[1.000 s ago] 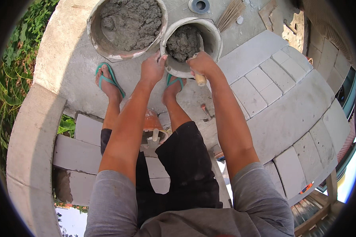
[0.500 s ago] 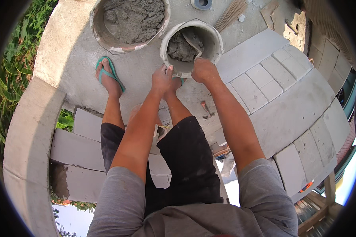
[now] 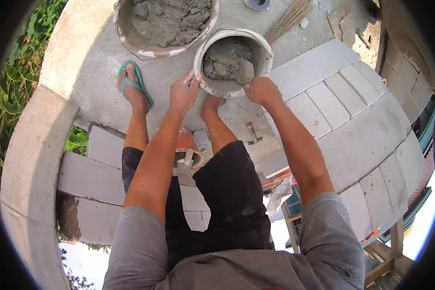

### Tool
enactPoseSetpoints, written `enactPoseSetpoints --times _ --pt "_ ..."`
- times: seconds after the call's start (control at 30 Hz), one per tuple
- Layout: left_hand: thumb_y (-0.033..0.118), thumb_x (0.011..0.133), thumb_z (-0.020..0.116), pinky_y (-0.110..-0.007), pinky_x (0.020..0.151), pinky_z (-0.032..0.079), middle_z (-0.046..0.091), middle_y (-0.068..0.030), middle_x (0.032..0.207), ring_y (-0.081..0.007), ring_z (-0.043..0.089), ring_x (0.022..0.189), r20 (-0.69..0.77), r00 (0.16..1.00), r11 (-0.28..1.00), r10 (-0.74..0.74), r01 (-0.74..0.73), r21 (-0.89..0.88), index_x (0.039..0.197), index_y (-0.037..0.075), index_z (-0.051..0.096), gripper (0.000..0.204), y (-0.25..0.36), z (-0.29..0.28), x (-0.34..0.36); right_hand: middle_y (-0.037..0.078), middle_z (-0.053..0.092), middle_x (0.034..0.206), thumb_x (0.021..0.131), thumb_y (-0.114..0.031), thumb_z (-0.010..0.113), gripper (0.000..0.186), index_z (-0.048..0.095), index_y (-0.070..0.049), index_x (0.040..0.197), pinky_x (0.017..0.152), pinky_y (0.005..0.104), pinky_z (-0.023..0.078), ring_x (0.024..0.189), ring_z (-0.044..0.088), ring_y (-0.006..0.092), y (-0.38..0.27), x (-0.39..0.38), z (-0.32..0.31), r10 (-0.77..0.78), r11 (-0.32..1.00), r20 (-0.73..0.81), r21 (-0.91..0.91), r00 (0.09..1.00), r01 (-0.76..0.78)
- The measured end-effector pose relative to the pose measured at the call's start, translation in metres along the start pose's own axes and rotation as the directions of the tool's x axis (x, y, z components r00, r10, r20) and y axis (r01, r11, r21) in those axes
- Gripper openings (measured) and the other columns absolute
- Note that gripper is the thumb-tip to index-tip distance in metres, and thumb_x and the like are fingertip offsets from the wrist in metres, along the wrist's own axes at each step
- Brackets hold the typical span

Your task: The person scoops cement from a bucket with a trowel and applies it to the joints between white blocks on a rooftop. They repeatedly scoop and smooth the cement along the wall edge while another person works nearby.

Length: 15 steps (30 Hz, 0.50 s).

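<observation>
A pale, mortar-smeared bucket (image 3: 267,54) stands in front of me with grey wet mortar (image 3: 223,59) inside. At its near left side my left hand (image 3: 183,92) grips the rim, thumb and fingers about the edge. My right hand (image 3: 263,91) is closed at the near right rim, around the trowel's handle, which the fist mostly hides. The trowel's blade (image 3: 245,72) lies inside the bucket against the mortar, its mortar-coated face showing. Just beyond on the left is a larger tub (image 3: 124,35), holding a heap of mortar (image 3: 171,21).
Pale blocks (image 3: 367,140) are laid out to the right, others (image 3: 89,175) at the lower left. An orange bucket (image 3: 186,139) sits between my legs, near a small hammer-like tool (image 3: 251,131). A stick broom (image 3: 289,21) and a tape roll (image 3: 257,4) lie at the far side.
The trowel blade has turned and shifted toward the bucket's near right side, its face now visible. My left hand has slid left along the rim; my right hand has moved slightly right and nearer.
</observation>
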<state>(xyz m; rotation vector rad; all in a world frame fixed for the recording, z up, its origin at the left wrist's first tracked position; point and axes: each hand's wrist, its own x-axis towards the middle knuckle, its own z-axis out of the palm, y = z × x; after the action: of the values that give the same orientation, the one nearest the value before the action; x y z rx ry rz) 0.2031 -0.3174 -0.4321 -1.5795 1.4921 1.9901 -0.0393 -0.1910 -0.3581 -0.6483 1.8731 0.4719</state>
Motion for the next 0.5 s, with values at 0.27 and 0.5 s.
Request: enactPoseSetpoints --times 0.27,0.5 --pt "0.034 0.104 0.065 -0.026 0.067 0.055 0.075 -0.0057 0.087 -0.0073 0.066 0.076 0.029 0.999 0.998 0.042 -0.043 0.051 0.144 0.005 0.059 0.050 -0.004 0.002 -0.005 0.009 0.061 0.073 0.094 -0.034 0.060 0.031 0.063 -0.004 0.085 0.046 0.0349 0.049 0.051 0.056 0.0171 -0.036 -0.011 0.033 -0.044 0.364 0.516 0.806 0.856 -0.467" --pt "0.037 0.102 0.066 -0.028 0.070 0.055 0.076 -0.0108 0.087 -0.0123 0.071 0.073 0.056 0.997 0.997 -0.047 0.043 0.065 0.136 0.002 0.061 0.049 0.019 -0.004 -0.008 0.000 0.050 0.070 0.100 -0.036 0.055 0.030 0.058 -0.007 0.091 0.046 0.0303 0.046 0.048 0.046 0.0116 -0.002 -0.021 0.049 -0.626 -0.473 0.236 0.643 0.743 -0.602"
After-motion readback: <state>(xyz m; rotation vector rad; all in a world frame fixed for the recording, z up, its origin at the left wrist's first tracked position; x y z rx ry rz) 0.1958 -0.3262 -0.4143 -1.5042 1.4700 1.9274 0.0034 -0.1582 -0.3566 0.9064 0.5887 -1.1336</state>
